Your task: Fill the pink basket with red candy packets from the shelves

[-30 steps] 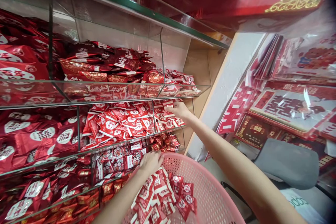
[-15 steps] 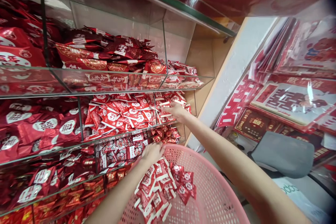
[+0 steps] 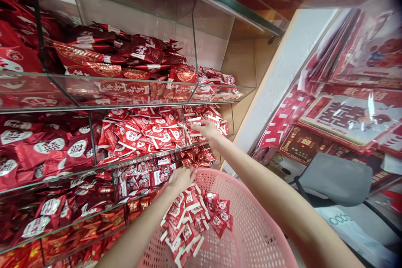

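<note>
My left hand (image 3: 182,179) grips the near-shelf rim of a pink perforated plastic basket (image 3: 260,217). Inside that basket lie a heap of red-and-white wrapped candy packets (image 3: 186,222) and several smaller red candies (image 3: 220,213) beside it. My right hand (image 3: 210,130) reaches into the right end compartment of a glass-divided shelf. Its fingers are closed together at a red-and-white candy packet (image 3: 195,124) there; the fingertips are partly lost among the packets (image 3: 213,113).
Glass partitions (image 3: 91,138) and shelf edges split the rack into compartments of red candy bags (image 3: 52,146). A glass shelf (image 3: 132,102) runs just above my right hand. A grey stool seat (image 3: 337,180) and packaged red decorations (image 3: 351,117) are at the right.
The view has shifted slightly, so the shelves appear a little higher. Both hands keep nearly the same places, and the basket's contents look the same.
</note>
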`<move>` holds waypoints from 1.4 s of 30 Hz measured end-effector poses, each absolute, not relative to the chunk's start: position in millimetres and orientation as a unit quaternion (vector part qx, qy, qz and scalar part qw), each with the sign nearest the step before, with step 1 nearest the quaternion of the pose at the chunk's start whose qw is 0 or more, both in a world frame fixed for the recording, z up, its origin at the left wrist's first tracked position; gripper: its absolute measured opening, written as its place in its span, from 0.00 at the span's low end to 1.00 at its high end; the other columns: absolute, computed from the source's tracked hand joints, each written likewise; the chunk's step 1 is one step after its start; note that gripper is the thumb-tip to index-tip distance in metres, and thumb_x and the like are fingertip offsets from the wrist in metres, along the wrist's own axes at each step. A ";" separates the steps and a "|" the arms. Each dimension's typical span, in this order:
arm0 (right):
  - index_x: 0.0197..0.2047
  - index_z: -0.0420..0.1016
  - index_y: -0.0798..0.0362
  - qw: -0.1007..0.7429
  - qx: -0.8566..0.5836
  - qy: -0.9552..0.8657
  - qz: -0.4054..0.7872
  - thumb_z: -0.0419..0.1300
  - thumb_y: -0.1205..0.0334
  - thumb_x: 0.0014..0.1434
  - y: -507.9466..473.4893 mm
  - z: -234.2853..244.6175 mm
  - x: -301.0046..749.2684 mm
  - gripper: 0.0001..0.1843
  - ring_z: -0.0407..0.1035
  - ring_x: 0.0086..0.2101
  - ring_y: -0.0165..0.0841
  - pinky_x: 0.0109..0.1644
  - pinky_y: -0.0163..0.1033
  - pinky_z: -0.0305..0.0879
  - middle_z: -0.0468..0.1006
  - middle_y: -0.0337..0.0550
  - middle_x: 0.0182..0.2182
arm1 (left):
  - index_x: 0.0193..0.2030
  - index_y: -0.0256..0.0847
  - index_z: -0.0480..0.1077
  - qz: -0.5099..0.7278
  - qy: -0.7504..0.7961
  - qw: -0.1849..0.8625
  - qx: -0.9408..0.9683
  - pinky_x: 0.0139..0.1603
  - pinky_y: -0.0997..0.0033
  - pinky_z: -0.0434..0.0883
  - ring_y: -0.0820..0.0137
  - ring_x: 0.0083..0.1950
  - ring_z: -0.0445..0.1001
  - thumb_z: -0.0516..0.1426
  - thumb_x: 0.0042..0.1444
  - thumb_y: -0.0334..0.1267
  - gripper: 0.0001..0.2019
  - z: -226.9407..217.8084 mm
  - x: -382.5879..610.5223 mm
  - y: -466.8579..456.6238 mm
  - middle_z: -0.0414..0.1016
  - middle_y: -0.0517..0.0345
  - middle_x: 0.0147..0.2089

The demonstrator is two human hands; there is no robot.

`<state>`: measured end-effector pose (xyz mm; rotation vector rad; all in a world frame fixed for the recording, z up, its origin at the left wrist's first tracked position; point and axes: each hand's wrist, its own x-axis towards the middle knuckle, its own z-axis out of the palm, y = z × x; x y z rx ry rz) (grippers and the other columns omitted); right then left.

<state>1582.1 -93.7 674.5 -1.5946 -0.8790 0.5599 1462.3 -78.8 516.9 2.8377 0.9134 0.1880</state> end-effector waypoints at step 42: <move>0.42 0.70 0.54 0.382 -0.504 -0.412 0.656 0.65 0.55 0.42 -234.3 551.8 1535.7 0.23 0.69 0.39 0.34 0.50 0.45 0.60 0.75 0.42 0.36 | 0.41 0.42 0.67 0.059 0.285 0.093 0.952 0.39 0.67 0.66 0.66 0.39 0.72 0.33 0.58 0.49 0.25 519.2 1459.8 -75.1 0.74 0.50 0.38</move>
